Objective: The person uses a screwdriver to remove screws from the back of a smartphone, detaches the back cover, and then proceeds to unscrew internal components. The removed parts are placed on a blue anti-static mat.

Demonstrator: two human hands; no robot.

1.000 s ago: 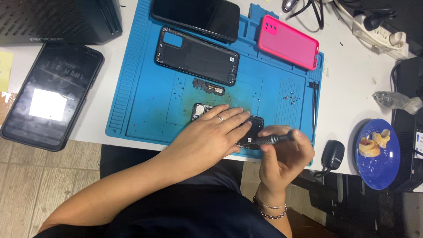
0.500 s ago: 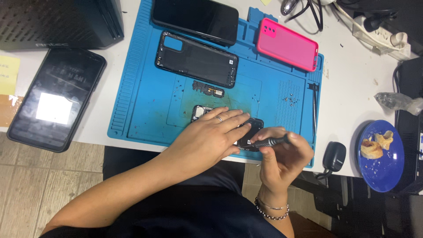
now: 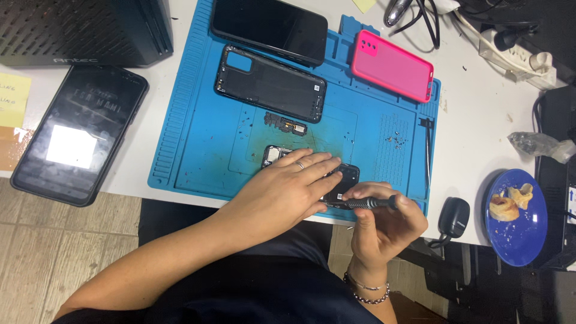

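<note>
Opened phone (image 3: pixel 345 180) lies under left hand (image 3: pixel 282 189); right hand (image 3: pixel 384 225) beside it grips screwdriver (image 3: pixel 366 204).

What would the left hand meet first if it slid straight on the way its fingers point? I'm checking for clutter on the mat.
The left hand probably meets the screwdriver first, held by the right hand.

Looks like a phone repair bench. Blue repair mat (image 3: pixel 198 120) under the left hand (image 3: pixel 282 192), a stripped phone frame (image 3: pixel 270 84) just beyond it, loose screws (image 3: pixel 396 140) nearby.
</note>
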